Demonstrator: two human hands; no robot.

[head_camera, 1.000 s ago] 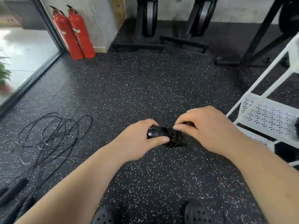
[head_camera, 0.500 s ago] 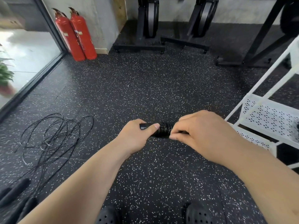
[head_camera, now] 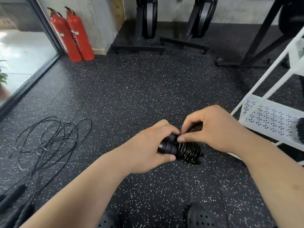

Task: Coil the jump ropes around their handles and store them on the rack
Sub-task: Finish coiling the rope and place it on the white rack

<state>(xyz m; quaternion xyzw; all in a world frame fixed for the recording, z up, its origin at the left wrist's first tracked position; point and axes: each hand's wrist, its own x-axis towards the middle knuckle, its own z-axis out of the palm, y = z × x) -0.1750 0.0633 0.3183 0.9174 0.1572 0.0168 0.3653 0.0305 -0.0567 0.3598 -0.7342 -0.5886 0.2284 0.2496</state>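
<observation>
Glossy black coiled rope (head_camera: 188, 151), matt handles (head_camera: 167, 146); speckled rubber-look floor (head_camera: 148, 96); white perforated metal rack (head_camera: 269, 119); glossy red extinguishers (head_camera: 72, 33).

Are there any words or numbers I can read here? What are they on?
No text here is readable.
Label on left fire extinguisher: too blurred to read.
Label on right fire extinguisher: too blurred to read.
On the coiled jump rope: no lettering shows.
</observation>
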